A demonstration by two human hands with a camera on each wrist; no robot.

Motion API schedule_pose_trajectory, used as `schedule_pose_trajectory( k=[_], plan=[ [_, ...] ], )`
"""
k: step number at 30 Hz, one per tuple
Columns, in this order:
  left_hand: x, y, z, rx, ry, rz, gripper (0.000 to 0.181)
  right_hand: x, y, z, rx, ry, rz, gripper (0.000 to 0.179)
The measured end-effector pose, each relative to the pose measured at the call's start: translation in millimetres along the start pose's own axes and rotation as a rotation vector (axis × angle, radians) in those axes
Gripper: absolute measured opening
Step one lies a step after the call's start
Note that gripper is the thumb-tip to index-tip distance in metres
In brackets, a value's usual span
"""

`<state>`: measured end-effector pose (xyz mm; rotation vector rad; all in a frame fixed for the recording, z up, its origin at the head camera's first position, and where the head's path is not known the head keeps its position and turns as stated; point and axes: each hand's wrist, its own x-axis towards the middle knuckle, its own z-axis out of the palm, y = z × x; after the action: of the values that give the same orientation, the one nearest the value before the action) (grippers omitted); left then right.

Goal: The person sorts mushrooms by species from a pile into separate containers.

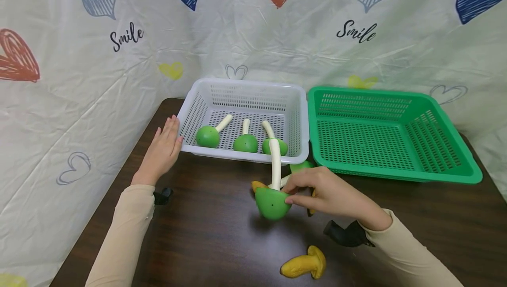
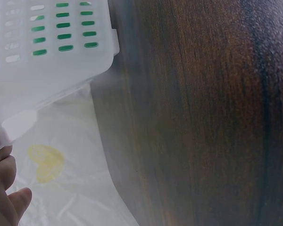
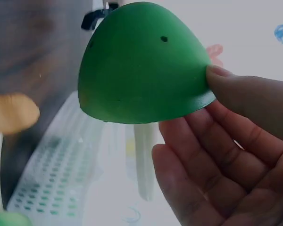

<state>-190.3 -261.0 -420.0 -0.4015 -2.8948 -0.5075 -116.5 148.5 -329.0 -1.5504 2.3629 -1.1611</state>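
Note:
My right hand point(image 1: 322, 190) pinches a toy mushroom by the rim of its green cap point(image 1: 272, 204), above the table; its white stem point(image 1: 276, 163) points toward the baskets. In the right wrist view the thumb presses the cap point(image 3: 141, 66) from outside, with fingers beneath. My left hand point(image 1: 161, 148) rests with straight fingers against the left side of the white basket point(image 1: 243, 156). Inside that basket lie three green-capped mushrooms, one at the left point(image 1: 207, 136), one in the middle point(image 1: 245, 143) and one at the right point(image 1: 283, 147).
A green basket point(image 1: 396, 170) stands right of the white one. Another green-capped mushroom point(image 1: 301, 167) lies in front of the baskets, partly hidden by my right hand. Yellow-brown mushrooms lie on the dark table point(image 1: 206, 234): one near the front point(image 1: 303, 264), another point(image 1: 259, 185) behind the held cap.

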Motion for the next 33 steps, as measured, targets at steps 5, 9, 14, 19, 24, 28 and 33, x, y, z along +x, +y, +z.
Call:
schedule_pose_trajectory(
  k=[5, 9, 14, 19, 24, 28, 33],
  plan=[
    [0.2, 0.1, 0.6, -0.003, 0.004, 0.002, 0.057, 11.9, 10.3, -12.5, -0.033, 0.025, 0.006, 0.014],
    [0.3, 1.0, 0.2, -0.003, 0.004, 0.004, 0.057, 21.1, 17.8, -19.3, -0.094, 0.047, -0.009, 0.017],
    [0.7, 1.2, 0.0, -0.006, -0.001, 0.007, 0.057, 31.6, 24.7, -22.9, -0.147, 0.042, -0.009, 0.012],
    [0.8, 1.6, -0.3, -0.007, -0.017, 0.008, 0.056, 37.6, 31.7, -23.7, -0.135, 0.040, 0.010, 0.008],
    [1.0, 0.8, -0.2, 0.001, -0.016, 0.006, 0.056, 41.3, 40.8, -25.8, -0.111, 0.072, 0.004, 0.011],
    [1.0, 0.6, 0.0, -0.004, -0.024, 0.004, 0.056, 45.6, 46.8, -28.7, -0.102, 0.088, 0.048, 0.011],
    [0.7, 1.1, -0.1, -0.005, -0.027, 0.000, 0.056, 54.3, 54.8, -29.0, -0.122, 0.102, 0.132, 0.009]
  ],
)
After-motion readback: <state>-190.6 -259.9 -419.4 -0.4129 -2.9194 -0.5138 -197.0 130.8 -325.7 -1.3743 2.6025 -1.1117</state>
